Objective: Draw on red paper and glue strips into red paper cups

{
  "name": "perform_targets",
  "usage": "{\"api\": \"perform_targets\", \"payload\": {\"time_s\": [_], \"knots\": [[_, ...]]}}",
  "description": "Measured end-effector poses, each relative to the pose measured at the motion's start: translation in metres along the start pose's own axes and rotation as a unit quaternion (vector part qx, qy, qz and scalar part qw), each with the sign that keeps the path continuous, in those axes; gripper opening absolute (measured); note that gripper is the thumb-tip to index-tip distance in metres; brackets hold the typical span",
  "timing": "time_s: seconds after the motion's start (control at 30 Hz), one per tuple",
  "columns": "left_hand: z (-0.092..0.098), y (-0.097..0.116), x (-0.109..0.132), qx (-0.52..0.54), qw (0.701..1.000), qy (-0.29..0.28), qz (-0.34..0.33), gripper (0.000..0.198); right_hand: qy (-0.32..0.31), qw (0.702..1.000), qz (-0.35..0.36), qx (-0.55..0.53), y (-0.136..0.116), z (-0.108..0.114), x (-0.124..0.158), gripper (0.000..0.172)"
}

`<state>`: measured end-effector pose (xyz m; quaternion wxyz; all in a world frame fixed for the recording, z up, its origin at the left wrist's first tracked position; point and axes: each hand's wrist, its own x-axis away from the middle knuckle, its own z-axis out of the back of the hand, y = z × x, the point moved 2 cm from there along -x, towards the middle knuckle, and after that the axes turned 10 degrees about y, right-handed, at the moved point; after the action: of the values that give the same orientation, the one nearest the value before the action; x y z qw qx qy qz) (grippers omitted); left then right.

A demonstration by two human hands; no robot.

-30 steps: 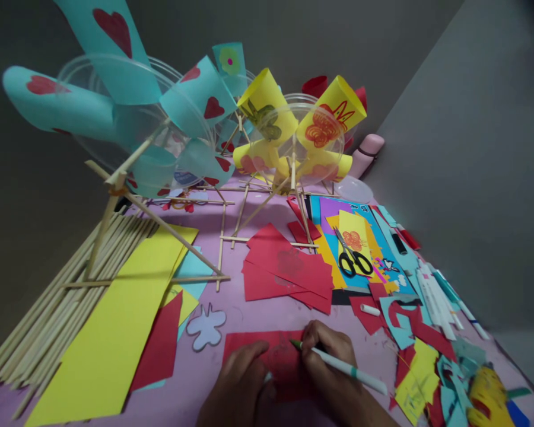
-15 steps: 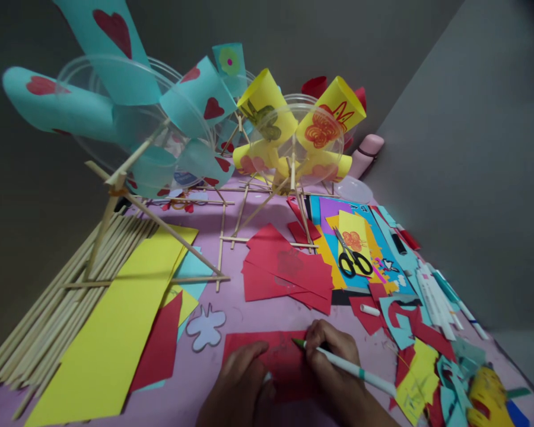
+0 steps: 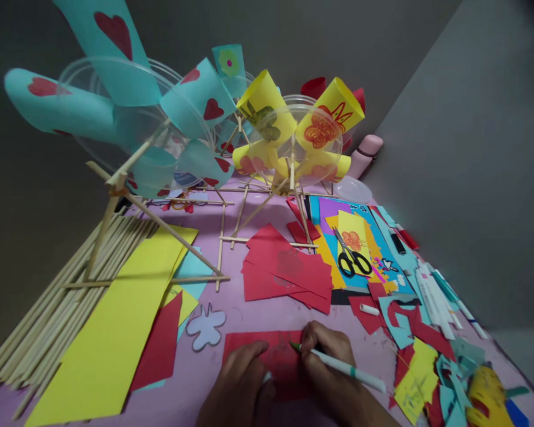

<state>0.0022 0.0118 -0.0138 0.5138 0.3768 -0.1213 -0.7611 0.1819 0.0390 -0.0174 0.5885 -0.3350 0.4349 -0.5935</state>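
A red paper sheet (image 3: 282, 350) with faint marks on it lies flat in front of me. My right hand (image 3: 323, 356) grips a green-tipped felt-tip pen (image 3: 351, 370) with a white barrel, its tip at the sheet's upper part. Over the sheet's left side rests my left hand (image 3: 242, 376), fingers bent, with a small white end showing between thumb and fingers; what it belongs to is hidden. Just left of the sheet sits a pale butterfly-shaped cutout (image 3: 206, 327). Beyond my hands, several red paper pieces (image 3: 289, 273) lie in an overlapping pile, one bearing a dark drawing.
Pinwheels on stick frames stand behind: one with blue paper rolls (image 3: 137, 83), one with yellow rolls (image 3: 267, 112). Yellow strips (image 3: 115, 314) and wooden sticks (image 3: 48, 332) lie left. At right are scissors (image 3: 353, 261), markers (image 3: 431, 296), paper scraps (image 3: 418, 373) and a pink bottle (image 3: 367, 155).
My right hand and the felt-tip pen have shifted slightly left over the red sheet. The left hand stays in place.
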Motion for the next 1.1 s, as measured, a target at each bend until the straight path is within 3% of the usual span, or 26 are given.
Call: {"api": "perform_targets", "payload": {"time_s": [0.2, 0.47, 0.87, 1.1], "knots": [[-0.0015, 0.0016, 0.0002, 0.009, 1.000, 0.017, 0.002, 0.025, 0.030, 0.999, -0.014, 0.003, 0.0013, -0.0028, -0.0001, 0.011], [-0.0041, 0.0058, 0.0019, 0.022, 0.999, 0.032, 0.038, 0.031, 0.023, 1.000, -0.011, -0.003, -0.0017, -0.0026, -0.0002, 0.009], [0.0008, 0.0022, -0.0001, 0.000, 1.000, -0.009, -0.005, 0.022, 0.042, 0.997, -0.036, -0.052, 0.0025, 0.0014, 0.0006, 0.009], [0.0003, 0.0011, -0.0011, -0.005, 1.000, 0.002, -0.023, 0.022, 0.038, 0.998, -0.025, -0.038, 0.0038, -0.0007, 0.0017, 0.009]]}}
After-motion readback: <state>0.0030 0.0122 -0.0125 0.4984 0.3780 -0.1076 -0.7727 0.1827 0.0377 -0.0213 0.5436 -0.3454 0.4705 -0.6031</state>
